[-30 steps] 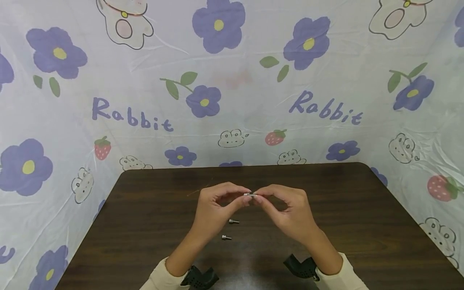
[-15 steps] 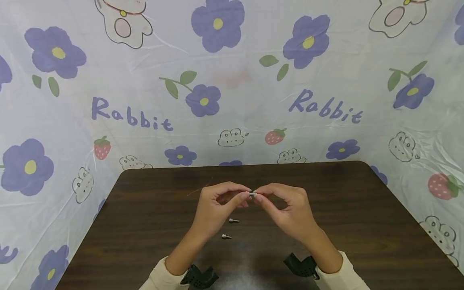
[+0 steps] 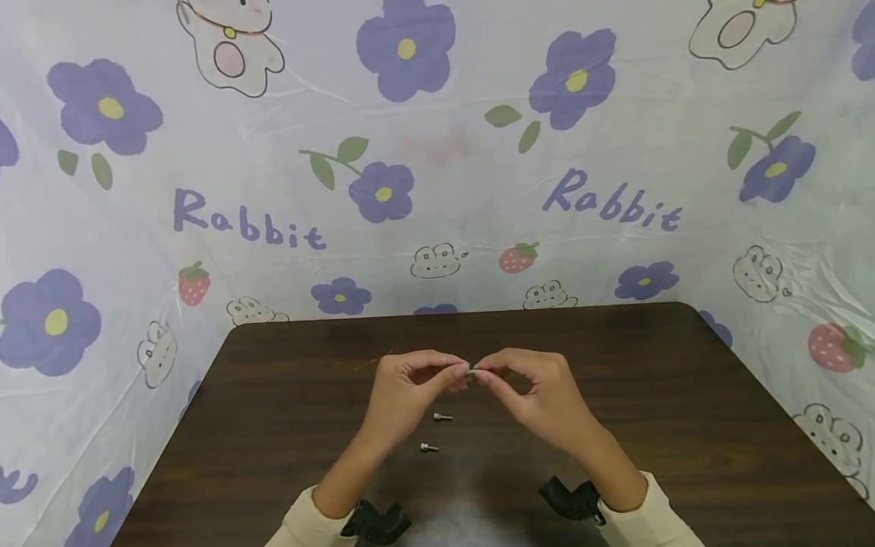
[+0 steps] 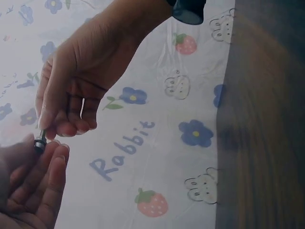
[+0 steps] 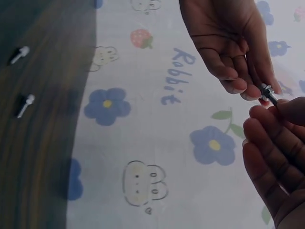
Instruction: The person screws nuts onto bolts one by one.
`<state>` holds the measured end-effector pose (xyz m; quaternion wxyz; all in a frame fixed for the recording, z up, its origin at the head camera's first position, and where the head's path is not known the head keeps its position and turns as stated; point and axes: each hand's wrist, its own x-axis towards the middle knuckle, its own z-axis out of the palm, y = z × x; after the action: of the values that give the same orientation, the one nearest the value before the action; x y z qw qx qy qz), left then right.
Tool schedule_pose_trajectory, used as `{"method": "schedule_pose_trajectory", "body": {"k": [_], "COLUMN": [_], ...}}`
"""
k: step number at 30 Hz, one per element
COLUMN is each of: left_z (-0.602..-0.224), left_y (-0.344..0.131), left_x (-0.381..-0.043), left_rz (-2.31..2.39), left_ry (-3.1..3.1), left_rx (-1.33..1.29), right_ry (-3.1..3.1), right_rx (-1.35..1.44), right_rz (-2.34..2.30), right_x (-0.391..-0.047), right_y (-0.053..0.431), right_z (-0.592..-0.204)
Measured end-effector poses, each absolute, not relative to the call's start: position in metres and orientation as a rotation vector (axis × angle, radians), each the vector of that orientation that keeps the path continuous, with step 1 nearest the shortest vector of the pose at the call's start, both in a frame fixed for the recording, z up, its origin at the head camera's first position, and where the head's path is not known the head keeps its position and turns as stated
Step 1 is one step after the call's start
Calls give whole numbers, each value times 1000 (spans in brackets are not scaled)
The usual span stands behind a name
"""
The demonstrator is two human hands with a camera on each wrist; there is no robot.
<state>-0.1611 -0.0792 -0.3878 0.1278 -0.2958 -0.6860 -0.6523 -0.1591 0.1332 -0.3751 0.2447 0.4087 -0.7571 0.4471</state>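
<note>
A small silver bolt [image 5: 269, 94], with a ring like a nut or washer near its head, is held up above the table between both hands. My left hand [image 3: 405, 395] pinches its head end between thumb and index finger. On the shank end, my right hand [image 3: 543, 395] pinches with thumb and fingertips. The fingers cover much of the bolt in the head view; the left wrist view shows its dark-rimmed head [image 4: 39, 144]. Below the hands, two similar bolts, an upper bolt [image 3: 443, 417] and a lower bolt [image 3: 429, 448], lie on the table with their shanks to the right.
The dark wooden table [image 3: 287, 441] stretches around and under the hands. Behind it and along its sides hangs a white cloth [image 3: 465, 175] printed with flowers and rabbits. Each wrist wears a black camera mount, one on the left [image 3: 376, 523] and one on the right [image 3: 570, 499].
Both hands keep their pinch on the bolt. Its visible part, between the fingertips, has shrunk as the left fingers cover the head. The right hand has shifted slightly left.
</note>
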Motion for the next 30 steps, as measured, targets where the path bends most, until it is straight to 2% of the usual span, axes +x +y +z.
{"method": "schedule_pose_trajectory", "body": {"k": [11,30], "left_z": [-393,-432], "left_y": [-80,-85], "left_x": [-167,-189], "left_rz": [-2204,-2060], "left_ry": [-2126,-2439], "left_rx": [-710,-735], "right_ry": [-2043,-2297], "right_rx": [1176,1230], "right_rz": [1157,996], "right_x": [-165,-182], "right_y": [137,146], "right_z": [-387,-416]}}
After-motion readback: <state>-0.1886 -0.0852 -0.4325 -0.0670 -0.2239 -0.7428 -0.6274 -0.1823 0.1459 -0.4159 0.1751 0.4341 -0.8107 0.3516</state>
